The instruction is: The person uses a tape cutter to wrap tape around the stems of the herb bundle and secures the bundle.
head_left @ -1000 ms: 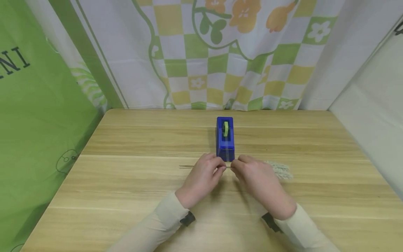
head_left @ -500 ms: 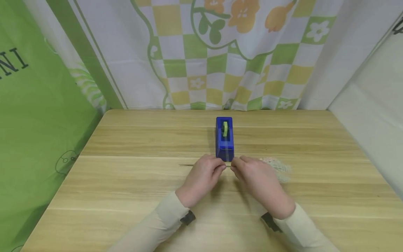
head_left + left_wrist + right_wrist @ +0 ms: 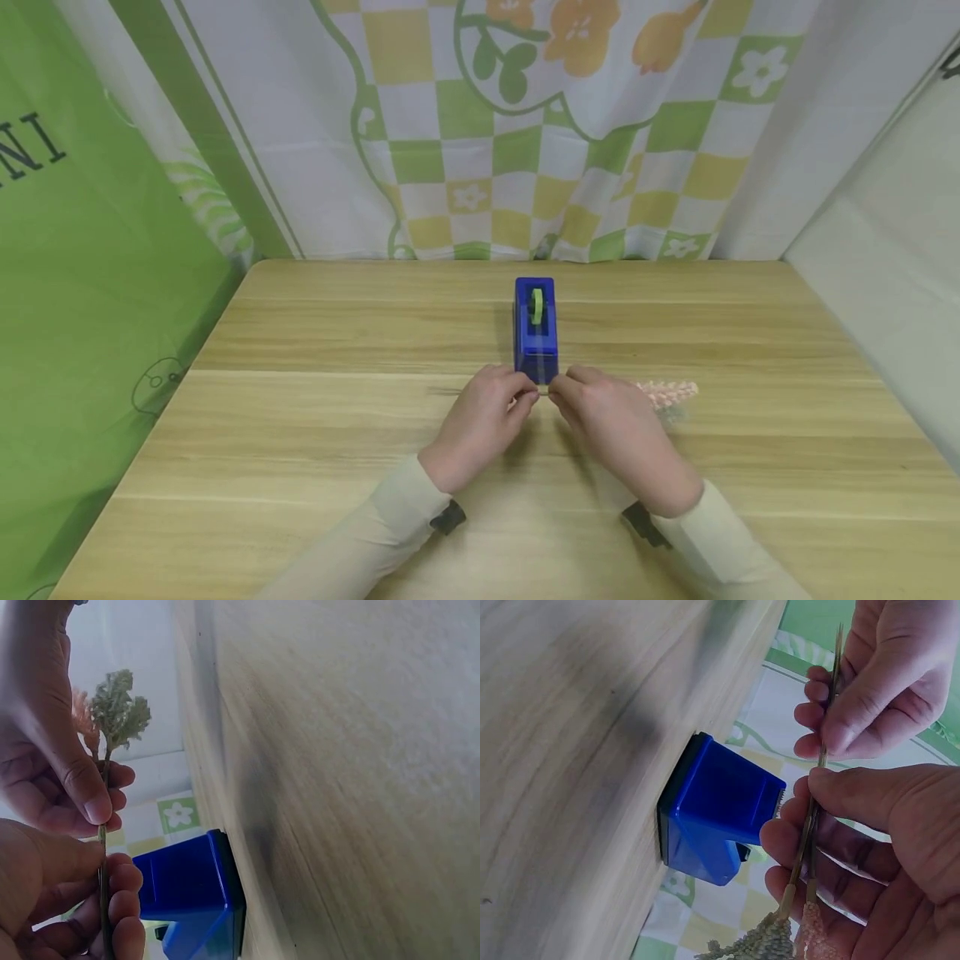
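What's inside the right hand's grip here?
In the right wrist view, the right hand pinches thin stems between thumb and fingers; they lead to a grey-green flower head and a pink one. The stretch under the thumb tip is covered.

A curtained-off booth: printed cloth behind and beside a wood-grain table.

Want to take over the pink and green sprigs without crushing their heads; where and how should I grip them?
Probably pinch the bare stem ends, coming from the person's left: they stick out straight and thin beyond the left hand, while the right hand holds the stems nearer the bumpy green head and pink head.
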Demonstrator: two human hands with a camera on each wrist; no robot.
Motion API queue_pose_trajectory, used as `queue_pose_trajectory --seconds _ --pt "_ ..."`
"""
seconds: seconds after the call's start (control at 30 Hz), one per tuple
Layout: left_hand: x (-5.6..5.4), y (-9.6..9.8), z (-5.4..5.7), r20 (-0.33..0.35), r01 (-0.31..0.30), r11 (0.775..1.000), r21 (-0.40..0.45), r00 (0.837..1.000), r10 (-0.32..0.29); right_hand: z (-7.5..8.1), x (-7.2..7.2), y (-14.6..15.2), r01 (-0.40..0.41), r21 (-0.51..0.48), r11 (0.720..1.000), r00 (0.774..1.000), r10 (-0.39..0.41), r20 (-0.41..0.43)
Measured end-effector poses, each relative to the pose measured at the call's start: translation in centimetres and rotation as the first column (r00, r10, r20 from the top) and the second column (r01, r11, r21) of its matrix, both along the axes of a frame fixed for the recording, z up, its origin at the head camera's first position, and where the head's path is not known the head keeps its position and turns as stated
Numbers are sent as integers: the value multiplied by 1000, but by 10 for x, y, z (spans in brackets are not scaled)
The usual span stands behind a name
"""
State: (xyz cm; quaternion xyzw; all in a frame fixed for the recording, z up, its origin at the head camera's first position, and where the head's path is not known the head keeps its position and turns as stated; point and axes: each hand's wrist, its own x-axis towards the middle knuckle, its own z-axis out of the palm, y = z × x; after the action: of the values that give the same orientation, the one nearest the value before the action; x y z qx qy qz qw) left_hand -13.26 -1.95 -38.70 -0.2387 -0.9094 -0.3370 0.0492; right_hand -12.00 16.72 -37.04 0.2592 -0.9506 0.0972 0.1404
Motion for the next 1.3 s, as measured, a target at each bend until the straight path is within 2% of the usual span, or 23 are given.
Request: queue_pose_trajectory --seconds 0.2,0.6,0.83,1.0,1.13,1.3 --pt "-1 1 -1 -6 4 1000 -26 1000 -4 1 -1 0 9 -8 1000 1000 -9 14" --pt "-4 1 0 8 4 1000 18 1000 -4 1 -4 1 12 -38 999 998 -9 70" --pt "-4 2 -1 -8 -10 1000 -1 1000 10 -1 -6 2 -9 -18 1000 1000 9 19" --pt "-5 3 -1 -17 -16 999 -47 1000 15 -2 -7 2 -13 -18 1000 1000 13 -13" --pt "-5 3 -3 -23 -14 997 -70 1000 12 -3 -7 2 -13 -29 999 1000 13 -4" --pt "-6 2 -4 -28 -16 999 -41 999 15 -3 -7 2 -11 -18 1000 1000 11 9"
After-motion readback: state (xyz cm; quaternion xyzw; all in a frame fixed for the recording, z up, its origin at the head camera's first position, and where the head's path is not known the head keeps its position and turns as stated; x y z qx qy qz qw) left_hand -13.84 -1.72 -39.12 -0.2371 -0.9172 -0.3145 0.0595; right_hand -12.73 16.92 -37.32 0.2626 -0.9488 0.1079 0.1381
